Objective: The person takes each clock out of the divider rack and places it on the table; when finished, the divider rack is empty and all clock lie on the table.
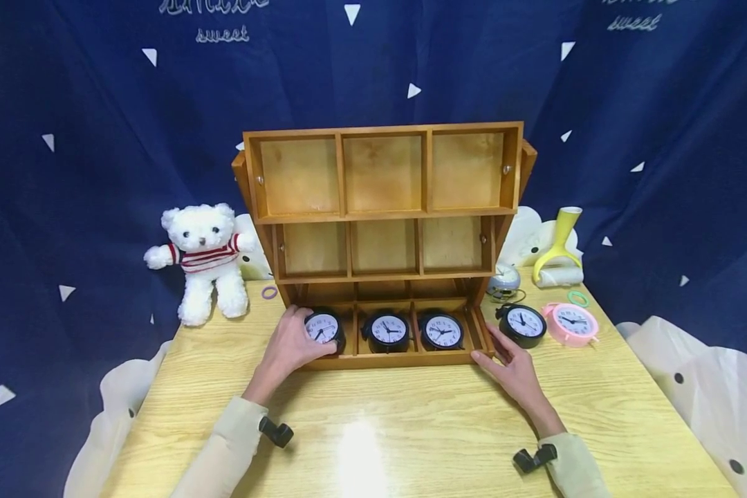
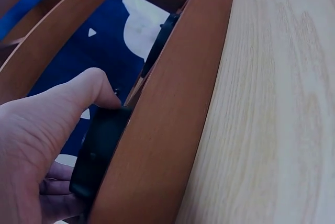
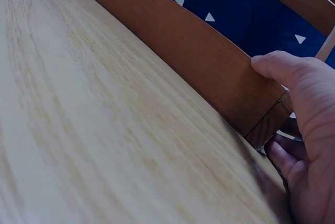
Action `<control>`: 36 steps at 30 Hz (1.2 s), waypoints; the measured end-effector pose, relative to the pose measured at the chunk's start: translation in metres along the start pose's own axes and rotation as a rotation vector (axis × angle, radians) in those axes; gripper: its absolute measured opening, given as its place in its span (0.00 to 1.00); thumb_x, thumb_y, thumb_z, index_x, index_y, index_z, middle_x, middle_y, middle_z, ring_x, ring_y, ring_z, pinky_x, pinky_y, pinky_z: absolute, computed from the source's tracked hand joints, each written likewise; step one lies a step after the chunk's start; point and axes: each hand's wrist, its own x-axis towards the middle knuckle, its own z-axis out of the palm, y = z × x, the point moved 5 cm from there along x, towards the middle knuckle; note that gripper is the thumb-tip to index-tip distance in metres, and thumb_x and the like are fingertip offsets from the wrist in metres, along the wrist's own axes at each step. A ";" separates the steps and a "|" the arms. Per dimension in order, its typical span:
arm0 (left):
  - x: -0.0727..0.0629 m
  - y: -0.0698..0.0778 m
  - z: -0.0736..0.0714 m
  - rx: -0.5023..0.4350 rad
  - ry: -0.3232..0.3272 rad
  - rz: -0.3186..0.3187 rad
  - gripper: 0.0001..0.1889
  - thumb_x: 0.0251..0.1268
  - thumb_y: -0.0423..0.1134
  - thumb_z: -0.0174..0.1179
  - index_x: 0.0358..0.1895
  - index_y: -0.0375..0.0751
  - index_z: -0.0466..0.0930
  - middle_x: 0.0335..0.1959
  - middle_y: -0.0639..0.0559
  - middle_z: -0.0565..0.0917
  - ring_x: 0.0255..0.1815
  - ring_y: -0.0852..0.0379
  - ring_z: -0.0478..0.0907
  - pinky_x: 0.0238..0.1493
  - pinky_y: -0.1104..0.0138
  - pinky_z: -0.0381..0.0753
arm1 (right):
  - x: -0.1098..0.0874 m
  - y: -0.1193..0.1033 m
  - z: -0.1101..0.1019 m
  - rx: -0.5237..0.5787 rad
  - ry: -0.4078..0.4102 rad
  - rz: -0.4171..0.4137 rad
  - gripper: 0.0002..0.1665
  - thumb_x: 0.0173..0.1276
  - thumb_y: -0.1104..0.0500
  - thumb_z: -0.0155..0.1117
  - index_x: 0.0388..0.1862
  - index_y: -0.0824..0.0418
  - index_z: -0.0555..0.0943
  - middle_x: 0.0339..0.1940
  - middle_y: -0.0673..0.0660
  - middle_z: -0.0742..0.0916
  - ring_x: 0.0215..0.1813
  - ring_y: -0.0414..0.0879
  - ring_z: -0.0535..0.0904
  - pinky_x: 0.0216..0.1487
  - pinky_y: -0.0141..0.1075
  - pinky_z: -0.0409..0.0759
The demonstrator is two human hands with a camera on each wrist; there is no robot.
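A tiered wooden organizer (image 1: 382, 216) with three-compartment trays stands on the table. In the left compartment of its lowest tray sits a round black alarm clock (image 1: 322, 328), and my left hand (image 1: 291, 342) grips it, thumb at the near side and fingers at the far side. The left wrist view shows this hand (image 2: 57, 114) around the dark clock body (image 2: 99, 148), against the tray's front board. Two more black clocks lie in the middle (image 1: 387, 331) and right (image 1: 442, 331) compartments. My right hand (image 1: 512, 370) holds the tray's front right corner (image 3: 269, 119), thumb on the top edge.
Right of the organizer lie another black clock (image 1: 523, 325), a pink clock (image 1: 571, 324), a light-blue clock (image 1: 505, 279), a green ring (image 1: 577, 298) and a yellow-handled lint roller (image 1: 560, 252). At left sit a white teddy bear (image 1: 203, 259) and a purple ring (image 1: 269, 292).
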 end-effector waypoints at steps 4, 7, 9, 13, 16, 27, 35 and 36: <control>-0.003 0.000 -0.002 -0.011 0.066 0.026 0.45 0.34 0.59 0.80 0.59 0.34 0.80 0.58 0.37 0.78 0.48 0.42 0.80 0.45 0.49 0.88 | 0.000 0.001 0.002 0.005 -0.004 0.001 0.43 0.68 0.61 0.76 0.79 0.63 0.69 0.78 0.69 0.71 0.75 0.65 0.68 0.65 0.18 0.70; -0.007 0.001 -0.004 -0.025 0.120 0.052 0.44 0.33 0.58 0.79 0.56 0.35 0.80 0.53 0.40 0.78 0.47 0.44 0.79 0.44 0.51 0.88 | -0.002 0.002 0.002 0.017 -0.005 0.002 0.43 0.68 0.61 0.76 0.79 0.63 0.69 0.78 0.70 0.71 0.75 0.63 0.69 0.65 0.19 0.71; -0.010 0.002 -0.004 -0.042 0.143 0.060 0.42 0.32 0.56 0.79 0.55 0.35 0.80 0.49 0.44 0.77 0.45 0.46 0.78 0.44 0.52 0.87 | -0.004 0.001 0.001 0.015 -0.007 0.002 0.43 0.69 0.62 0.76 0.79 0.63 0.69 0.78 0.70 0.71 0.74 0.60 0.71 0.65 0.19 0.71; -0.015 0.005 -0.008 -0.076 0.157 0.040 0.42 0.31 0.55 0.80 0.55 0.37 0.79 0.47 0.48 0.76 0.45 0.49 0.77 0.44 0.55 0.86 | -0.007 0.001 0.000 0.008 -0.007 0.001 0.42 0.68 0.62 0.76 0.79 0.63 0.70 0.77 0.70 0.72 0.73 0.56 0.72 0.64 0.18 0.71; -0.018 0.008 -0.014 -0.093 0.158 0.023 0.42 0.31 0.55 0.80 0.56 0.39 0.79 0.47 0.49 0.75 0.45 0.49 0.77 0.44 0.55 0.85 | -0.007 0.001 0.001 0.008 -0.010 -0.002 0.42 0.69 0.62 0.76 0.79 0.63 0.69 0.78 0.70 0.72 0.74 0.59 0.71 0.64 0.18 0.71; -0.036 0.010 -0.044 -0.144 0.152 -0.007 0.41 0.33 0.54 0.83 0.55 0.37 0.80 0.47 0.46 0.78 0.47 0.47 0.78 0.47 0.54 0.83 | -0.002 0.002 0.002 0.016 -0.011 0.020 0.43 0.69 0.60 0.76 0.79 0.62 0.69 0.79 0.68 0.70 0.76 0.62 0.69 0.65 0.18 0.70; -0.046 -0.002 -0.064 -0.124 0.183 0.001 0.40 0.33 0.53 0.85 0.54 0.37 0.82 0.47 0.46 0.79 0.47 0.47 0.78 0.48 0.53 0.82 | 0.000 0.002 0.001 0.022 -0.006 -0.005 0.43 0.68 0.61 0.76 0.79 0.63 0.69 0.79 0.70 0.70 0.75 0.64 0.69 0.65 0.20 0.72; -0.047 -0.004 -0.066 -0.121 0.188 0.000 0.40 0.33 0.53 0.85 0.54 0.36 0.82 0.47 0.45 0.79 0.47 0.46 0.78 0.48 0.53 0.82 | 0.000 0.002 0.000 0.022 -0.005 -0.006 0.43 0.68 0.62 0.76 0.79 0.63 0.69 0.79 0.70 0.70 0.75 0.64 0.69 0.65 0.20 0.72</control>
